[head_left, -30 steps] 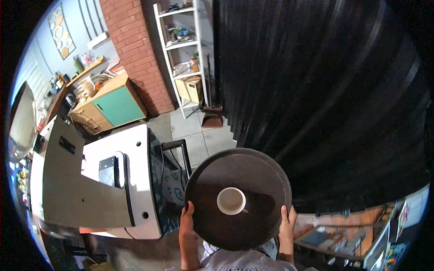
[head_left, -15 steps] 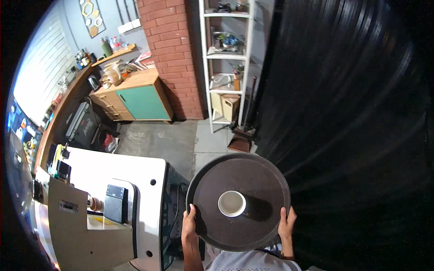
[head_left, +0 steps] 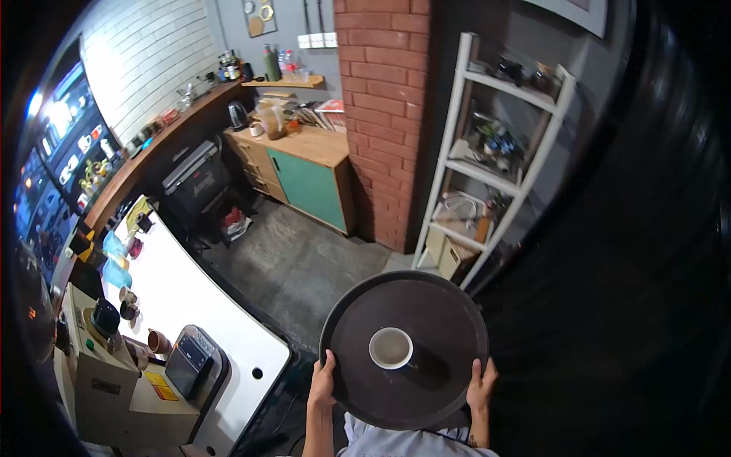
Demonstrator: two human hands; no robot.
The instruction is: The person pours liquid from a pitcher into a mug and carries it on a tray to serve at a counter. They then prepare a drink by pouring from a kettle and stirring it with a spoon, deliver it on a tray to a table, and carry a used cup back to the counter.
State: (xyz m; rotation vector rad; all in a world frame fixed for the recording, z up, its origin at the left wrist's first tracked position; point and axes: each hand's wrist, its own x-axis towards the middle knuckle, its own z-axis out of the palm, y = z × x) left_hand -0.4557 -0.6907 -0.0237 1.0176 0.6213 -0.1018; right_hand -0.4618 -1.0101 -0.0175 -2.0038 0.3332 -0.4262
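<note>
A round dark brown tray (head_left: 365,312) is held level in front of my body. On it, near the middle, stands a white cup (head_left: 391,348), upright, its inside pale; a small handle shows at its lower right. My left hand (head_left: 323,379) grips the tray's left rim with the thumb on top. The right rim is in my right hand (head_left: 480,383), also with the thumb over the edge. The fingers beneath the tray are hidden.
To the left is a white counter (head_left: 244,343) with a machine, a black scale (head_left: 189,365) and small cups. Ahead are a green-doored cabinet (head_left: 308,186), a brick pillar (head_left: 384,114) and a white ladder shelf (head_left: 487,177). A dark curtain (head_left: 609,305) hangs at the right.
The view has swung left, so the shelf, pillar and cabinet appear farther right and more of the counter shows. The tray and cup remain between my hands, with the grip unchanged.
</note>
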